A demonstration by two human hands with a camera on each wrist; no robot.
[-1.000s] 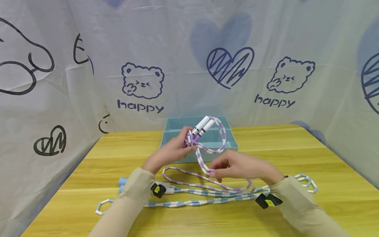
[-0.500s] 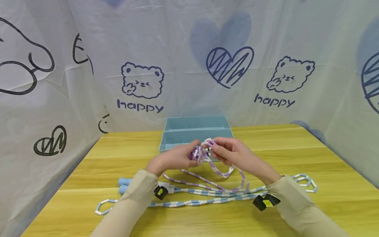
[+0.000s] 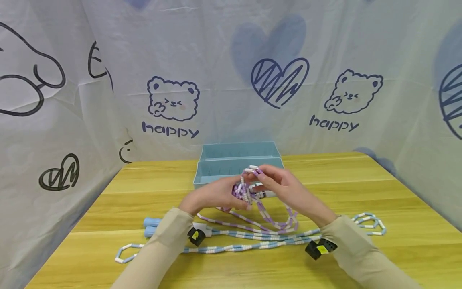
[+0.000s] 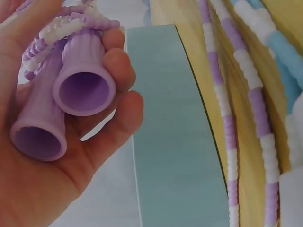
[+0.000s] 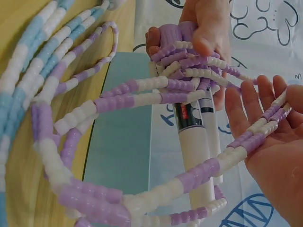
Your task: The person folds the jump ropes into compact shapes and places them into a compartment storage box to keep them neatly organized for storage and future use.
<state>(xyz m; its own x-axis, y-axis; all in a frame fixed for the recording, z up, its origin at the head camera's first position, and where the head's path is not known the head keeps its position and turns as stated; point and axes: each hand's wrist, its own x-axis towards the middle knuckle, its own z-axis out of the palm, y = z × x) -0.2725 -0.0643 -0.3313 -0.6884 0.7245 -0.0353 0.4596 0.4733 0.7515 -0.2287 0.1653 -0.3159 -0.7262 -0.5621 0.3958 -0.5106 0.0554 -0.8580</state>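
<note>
My left hand (image 3: 218, 195) grips both handles of a purple-and-white beaded jump rope; in the left wrist view their hollow purple ends (image 4: 45, 106) poke out of the palm. Several turns of the beaded cord (image 5: 191, 71) wrap around the handles, whose white shafts (image 5: 195, 146) show in the right wrist view. Close beside it, my right hand (image 3: 285, 186) pinches a doubled stretch of the cord (image 5: 213, 163) between thumb and fingers. Loose loops of cord (image 3: 265, 216) hang below the hands, and part lies on the table.
Across the table (image 3: 343, 180) lies a blue-and-white beaded jump rope (image 3: 249, 247), its blue handles (image 3: 151, 227) at the left. Behind the hands stands an open light-blue box (image 3: 240, 163) in front of a printed cloth (image 3: 223, 80).
The left hand has lowered slightly and the handles have tipped down toward the right. The right hand has risen toward the left hand with the cord; in the last half second both shifted little.
</note>
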